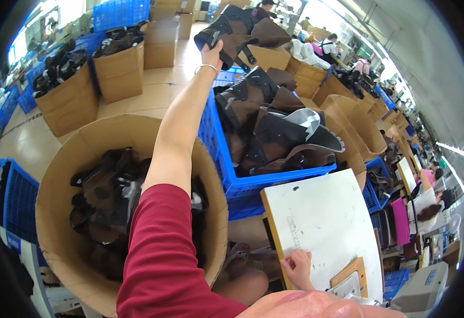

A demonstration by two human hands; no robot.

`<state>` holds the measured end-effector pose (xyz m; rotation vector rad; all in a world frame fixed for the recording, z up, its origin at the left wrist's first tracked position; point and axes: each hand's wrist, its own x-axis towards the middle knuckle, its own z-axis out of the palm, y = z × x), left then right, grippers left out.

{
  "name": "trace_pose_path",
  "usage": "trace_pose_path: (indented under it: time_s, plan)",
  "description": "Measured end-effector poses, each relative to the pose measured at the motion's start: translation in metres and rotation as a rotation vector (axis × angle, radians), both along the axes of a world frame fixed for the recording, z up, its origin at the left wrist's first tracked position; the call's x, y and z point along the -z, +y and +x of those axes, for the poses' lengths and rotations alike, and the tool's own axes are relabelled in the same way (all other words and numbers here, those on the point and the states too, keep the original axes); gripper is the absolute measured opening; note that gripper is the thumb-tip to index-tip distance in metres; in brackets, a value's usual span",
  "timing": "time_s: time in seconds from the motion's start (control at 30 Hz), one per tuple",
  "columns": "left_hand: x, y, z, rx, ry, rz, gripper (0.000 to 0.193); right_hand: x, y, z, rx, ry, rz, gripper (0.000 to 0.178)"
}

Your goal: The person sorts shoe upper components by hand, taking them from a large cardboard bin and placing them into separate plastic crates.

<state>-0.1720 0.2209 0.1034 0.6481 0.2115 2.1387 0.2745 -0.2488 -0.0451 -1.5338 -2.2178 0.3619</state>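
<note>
Brown-and-black piece (pixel 232 29) hung at twelve o'clock, left hand (pixel 212 54) grasping its near end, near blue crate (pixel 279 182), two o'clock. Right hand (pixel 297 269) lay half-curled on white table (pixel 327 212), five o'clock; whether gripping anything, couldn't tell.

The blue crate (pixel 237 192) is smooth, faintly glossy plastic. The shoe upper (pixel 237 38) held at its far end looks matt brown, leather-like, with smoother black overlays. Left of the crate stands a matt cardboard bin (pixel 54 206); nearer than the crate, a smooth, scuffed white tabletop (pixel 324 217) has a wooden edge (pixel 273 228).
</note>
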Motion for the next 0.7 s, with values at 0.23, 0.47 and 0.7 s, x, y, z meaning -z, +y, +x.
trace_pose_path:
  time_s: [0.23,0.47,0.7]
  plan:
    - [0.086,0.065,0.014,-0.728,1.73,-0.953,0.08,-0.006,0.006,-0.001,0.006,-0.044,-0.056,0.02]
    - [0.137,0.11,0.006,-0.228,2.092,-1.154,0.071,-0.012,0.011,0.0,0.005,-0.071,-0.082,0.02]
    - [0.168,0.05,-0.063,-0.3,1.169,-0.569,0.041,-0.01,0.009,-0.002,-0.053,-0.018,-0.073,0.02]
